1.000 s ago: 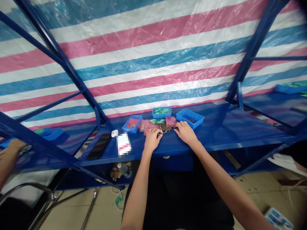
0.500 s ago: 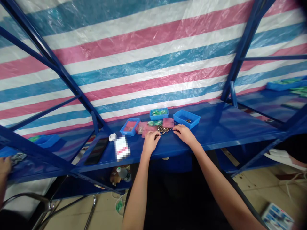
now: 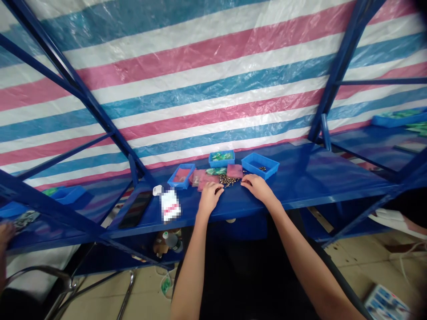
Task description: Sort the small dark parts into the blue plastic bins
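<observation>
A pile of small brass-coloured parts [image 3: 228, 180] lies on the blue table [image 3: 307, 173]. At its left front edge is my left hand [image 3: 210, 197], its fingers pinched on something too small to make out. My right hand [image 3: 256, 186] is at the pile's right side, thumb and fingertips together; what they hold, if anything, is too small to tell. Pink bags [image 3: 207, 180] lie behind my left hand, and a pink packet [image 3: 235, 171] sits behind the pile. Green packets [image 3: 216, 170] lie between them.
Behind are a blue tray with green packets [image 3: 222, 158], a blue tray with few parts [image 3: 260, 165] and a blue tray with pink bags [image 3: 181, 176]. A black phone [image 3: 136, 210] and white case [image 3: 157, 190] lie left. Another person's hand [image 3: 6, 233] shows far left.
The view has shifted very slightly. My hands stay almost in place beside the pile, with only small finger movements. The other person's hand at far left has moved a little.
</observation>
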Motion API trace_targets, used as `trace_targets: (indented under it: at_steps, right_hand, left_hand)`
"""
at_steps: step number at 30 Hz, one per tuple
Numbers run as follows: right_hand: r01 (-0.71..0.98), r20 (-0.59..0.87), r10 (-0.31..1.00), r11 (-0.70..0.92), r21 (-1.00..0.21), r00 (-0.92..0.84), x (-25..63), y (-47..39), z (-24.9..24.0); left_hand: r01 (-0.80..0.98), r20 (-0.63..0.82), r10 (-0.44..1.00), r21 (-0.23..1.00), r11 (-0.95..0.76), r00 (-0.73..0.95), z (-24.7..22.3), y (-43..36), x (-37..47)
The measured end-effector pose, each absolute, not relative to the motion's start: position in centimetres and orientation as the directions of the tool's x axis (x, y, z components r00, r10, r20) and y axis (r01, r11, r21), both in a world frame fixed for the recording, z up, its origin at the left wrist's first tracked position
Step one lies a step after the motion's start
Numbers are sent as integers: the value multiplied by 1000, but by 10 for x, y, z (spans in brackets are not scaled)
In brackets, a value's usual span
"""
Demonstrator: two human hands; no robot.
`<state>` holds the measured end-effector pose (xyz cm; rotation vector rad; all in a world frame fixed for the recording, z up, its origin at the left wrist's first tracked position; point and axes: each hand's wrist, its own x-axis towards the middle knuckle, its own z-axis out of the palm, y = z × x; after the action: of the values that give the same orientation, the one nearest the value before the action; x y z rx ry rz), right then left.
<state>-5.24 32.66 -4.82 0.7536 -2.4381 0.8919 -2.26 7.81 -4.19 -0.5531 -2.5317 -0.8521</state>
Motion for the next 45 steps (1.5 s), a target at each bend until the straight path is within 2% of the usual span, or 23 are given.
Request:
trace_targets:
  at_steps: [3, 7, 10, 13, 16, 20, 22, 24, 28, 35, 37, 40, 42, 45]
  right_hand:
    - [-667, 651, -304, 611, -426, -695, -49, 326, -44]
    - [-614, 797, -99, 696, -372, -596, -50, 328, -41]
    - [-517, 827, 56, 756, -402, -560, -53, 332, -40]
    - [-474, 816, 115, 765, -437, -566, -55, 336, -42]
    - [-480, 788, 51, 768, -424, -614, -53, 334, -43]
    - [-566, 718, -214, 770, -293, -662, -46, 326, -40]
    - [-581, 701, -262, 771, -260, -663, -45, 324, -38]
    - [-518, 729, -156, 800, -302, -666, -46, 326, -38]
    - [-321, 759, 190, 822, -470, -623, -52, 334, -39]
    - [-178, 710, 421, 778, -602, -564, -54, 338, -42]
    - [-167, 714, 415, 789, -591, -564, -54, 337, -41]
    - [-219, 766, 314, 836, -503, -561, -50, 333, -39]
    - [-295, 797, 183, 862, -412, -576, -46, 329, -37]
    - [-471, 758, -125, 843, -259, -640, -42, 323, -35]
  left_hand:
    - [488, 489, 246, 463, 740, -837, -43, 78, -23]
    - [481, 485, 243, 459, 747, -840, -43, 78, -23]
    - [478, 488, 233, 471, 741, -841, -43, 78, -23]
    - [479, 495, 226, 475, 738, -839, -42, 78, -22]
    - [475, 497, 221, 471, 743, -839, -43, 78, -23]
    - [476, 485, 236, 462, 748, -842, -44, 78, -23]
    - [475, 482, 239, 458, 751, -843, -43, 78, -23]
    - [473, 481, 239, 454, 755, -843, -42, 78, -22]
    - [483, 485, 252, 442, 756, -838, -40, 78, -20]
    - [486, 482, 260, 435, 758, -837, -41, 77, -20]
    - [491, 487, 263, 431, 757, -833, -43, 77, -21]
    - [488, 484, 263, 428, 761, -835, -43, 77, -22]
    - [481, 476, 260, 432, 763, -840, -43, 77, -22]
    - [474, 469, 266, 412, 778, -843, -41, 79, -20]
